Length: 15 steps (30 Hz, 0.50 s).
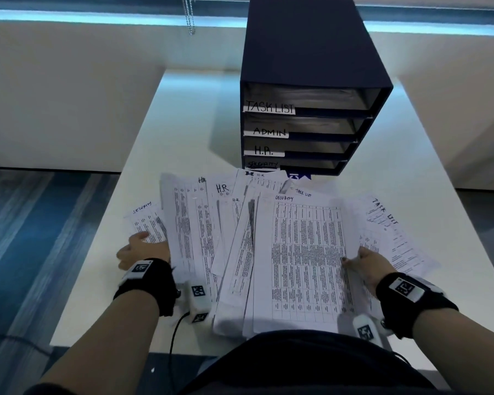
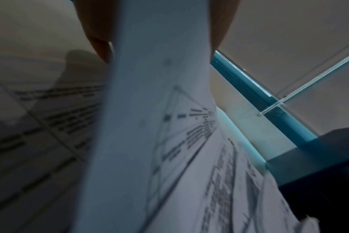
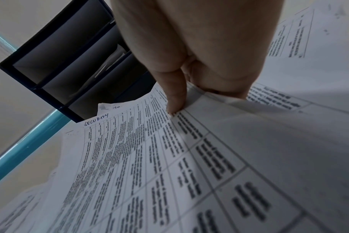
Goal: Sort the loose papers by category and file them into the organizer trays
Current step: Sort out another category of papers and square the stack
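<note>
right hand (image 1: 362, 263): my thumb and fingers pinch the right edge of the top SECURITY sheet (image 1: 305, 258)
left hand (image 1: 143, 248): lies on the pile's left edge; fingers under paper, grip can't tell
papers (image 1: 200, 223): fanned across the surface (image 1: 183, 109), near edge overhanging toward me
organizer (image 1: 311, 89): touching the pile's far edge; bare surface to its left
</note>
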Motion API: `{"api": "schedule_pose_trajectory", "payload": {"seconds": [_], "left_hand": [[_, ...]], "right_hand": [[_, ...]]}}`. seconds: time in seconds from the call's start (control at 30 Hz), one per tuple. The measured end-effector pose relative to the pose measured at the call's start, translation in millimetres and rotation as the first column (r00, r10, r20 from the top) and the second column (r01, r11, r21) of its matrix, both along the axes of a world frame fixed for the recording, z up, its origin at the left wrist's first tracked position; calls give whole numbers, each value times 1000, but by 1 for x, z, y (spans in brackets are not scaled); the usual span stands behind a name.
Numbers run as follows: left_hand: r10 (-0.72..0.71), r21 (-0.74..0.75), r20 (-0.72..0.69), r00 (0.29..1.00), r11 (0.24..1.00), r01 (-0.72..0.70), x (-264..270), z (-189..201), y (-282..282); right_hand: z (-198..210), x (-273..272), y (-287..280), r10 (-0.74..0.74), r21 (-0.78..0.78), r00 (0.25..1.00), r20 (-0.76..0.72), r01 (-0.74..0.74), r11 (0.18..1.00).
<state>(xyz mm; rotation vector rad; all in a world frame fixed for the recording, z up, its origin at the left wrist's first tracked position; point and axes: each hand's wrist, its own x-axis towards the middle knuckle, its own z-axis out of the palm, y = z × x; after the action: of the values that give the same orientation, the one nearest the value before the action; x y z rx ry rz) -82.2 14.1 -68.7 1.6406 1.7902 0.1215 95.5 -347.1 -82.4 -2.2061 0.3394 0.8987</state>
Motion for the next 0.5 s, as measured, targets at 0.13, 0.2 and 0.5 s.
{"api": "schedule_pose_trajectory", "payload": {"seconds": [0.13,0.2,0.5], "left_hand": [[115,-49,76,990,993,-111,-13,-3,10],[199,-112,184,962,977,-181,-14,-3,15],[-103,155,333,937,986,54,-12,18,21]], "right_hand": [[3,0,1,-5,14,1000,2,5,1000],[3,-1,0,-5,14,1000,-4,5,1000],[-3,-1,-1,-38,16,999,15,38,999]]}}
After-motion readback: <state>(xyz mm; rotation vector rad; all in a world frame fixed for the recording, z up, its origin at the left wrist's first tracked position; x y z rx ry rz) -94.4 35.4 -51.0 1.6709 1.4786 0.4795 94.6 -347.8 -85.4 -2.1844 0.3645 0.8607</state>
